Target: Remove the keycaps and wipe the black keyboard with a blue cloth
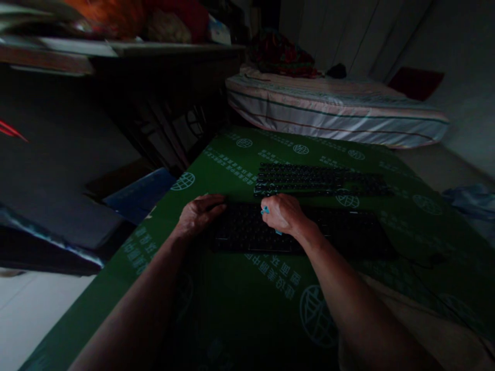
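A black keyboard (247,232) lies across the green table, its left and middle part showing rows of small dark bumps. My left hand (199,214) rests against its left end, fingers stretched out towards the far left corner and the thumb apart from them. Over the middle of the keyboard, my right hand (284,212) is closed around a small light-blue tool (265,210), most of which the fingers hide. Just behind the keyboard, many loose black keycaps (301,178) are laid out in rows on the table. Dim light hides finer detail.
The green table covering (270,314) bears white print. A cable (413,263) runs from the keyboard's right end, near a beige cloth (410,314). Behind stands a bed (332,108); at left, a cluttered desk (162,49) and a blue flat thing (141,193).
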{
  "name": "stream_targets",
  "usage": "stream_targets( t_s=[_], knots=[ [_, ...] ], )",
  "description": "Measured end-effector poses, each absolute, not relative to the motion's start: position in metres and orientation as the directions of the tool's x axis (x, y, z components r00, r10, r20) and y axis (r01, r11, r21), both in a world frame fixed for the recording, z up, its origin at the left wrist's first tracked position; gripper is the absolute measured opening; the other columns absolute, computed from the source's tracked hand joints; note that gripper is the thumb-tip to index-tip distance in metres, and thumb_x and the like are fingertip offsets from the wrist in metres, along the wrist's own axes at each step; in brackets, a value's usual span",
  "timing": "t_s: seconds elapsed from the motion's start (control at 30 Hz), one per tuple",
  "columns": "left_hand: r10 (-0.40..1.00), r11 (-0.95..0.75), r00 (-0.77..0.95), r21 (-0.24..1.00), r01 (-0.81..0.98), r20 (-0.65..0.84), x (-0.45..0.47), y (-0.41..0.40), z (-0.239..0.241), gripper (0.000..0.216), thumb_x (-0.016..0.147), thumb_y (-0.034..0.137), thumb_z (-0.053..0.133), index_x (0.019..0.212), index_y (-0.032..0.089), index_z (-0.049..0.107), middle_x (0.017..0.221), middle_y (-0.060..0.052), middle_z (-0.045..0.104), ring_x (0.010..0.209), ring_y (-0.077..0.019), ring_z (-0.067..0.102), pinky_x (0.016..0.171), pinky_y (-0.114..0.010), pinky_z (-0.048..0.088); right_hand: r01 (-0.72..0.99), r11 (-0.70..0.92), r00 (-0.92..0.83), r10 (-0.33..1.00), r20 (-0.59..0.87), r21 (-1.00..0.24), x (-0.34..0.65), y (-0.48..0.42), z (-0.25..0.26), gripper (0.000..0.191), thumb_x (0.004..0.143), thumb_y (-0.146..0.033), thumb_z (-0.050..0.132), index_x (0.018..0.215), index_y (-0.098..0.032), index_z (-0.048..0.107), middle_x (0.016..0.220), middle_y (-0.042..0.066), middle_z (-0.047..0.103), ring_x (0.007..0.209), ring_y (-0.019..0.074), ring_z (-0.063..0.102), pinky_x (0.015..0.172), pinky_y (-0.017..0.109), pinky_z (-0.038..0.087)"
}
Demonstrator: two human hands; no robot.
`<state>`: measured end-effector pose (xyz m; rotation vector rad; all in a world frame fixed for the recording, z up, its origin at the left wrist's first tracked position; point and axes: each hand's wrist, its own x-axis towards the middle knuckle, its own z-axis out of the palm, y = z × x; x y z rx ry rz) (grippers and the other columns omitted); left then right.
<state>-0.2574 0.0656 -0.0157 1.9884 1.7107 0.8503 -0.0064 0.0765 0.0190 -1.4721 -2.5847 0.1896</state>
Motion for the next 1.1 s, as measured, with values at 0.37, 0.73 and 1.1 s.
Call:
stream_targets(
  t_s=[0.37,0.73,1.1],
  knots=[
    [0.972,-0.218,0.112,0.61,0.761,0.209,-0.2587,0.0647,-0.0181,0.058,0.079,0.066,0.049,0.104,0.019,0.072,0.116,-0.009,0.069,0.11,-0.0282,0.061,0.103,-0.04,0.044,0.817,0.56,-0.545,0.828,0.133,-0.139,-0.0148,0.0686,0.0174,0.02,0.084,-0.02,0.05,0.083,-0.02,0.069,0.085,0.005,0.074,0.078,0.0166,0.066,0.072,0.028,0.04],
    [0.965,-0.241,0.122,0.609,0.756,0.23,-0.259,0.0652,-0.0224,0.048,0.081,0.058,0.052,0.101,0.02,0.072,0.115,-0.008,0.069,0.109,-0.0263,0.062,0.102,-0.041,0.045,0.812,0.562,-0.539,0.826,0.166,-0.158,-0.011,0.0706,0.0134,0.019,0.085,-0.021,0.05,0.082,-0.02,0.069,0.084,0.005,0.073,0.075,0.0158,0.064,0.069,0.027,0.038],
    [0.967,-0.237,0.12,0.607,0.759,0.227,-0.2589,0.0653,-0.0233,0.046,0.081,0.057,0.052,0.102,0.021,0.072,0.116,-0.007,0.069,0.109,-0.0254,0.062,0.102,-0.04,0.045,0.798,0.581,-0.562,0.813,0.148,-0.163,-0.01,0.0714,0.0143,0.019,0.085,-0.02,0.051,0.084,-0.02,0.07,0.086,0.005,0.073,0.075,0.0158,0.064,0.069,0.027,0.037]
  ],
)
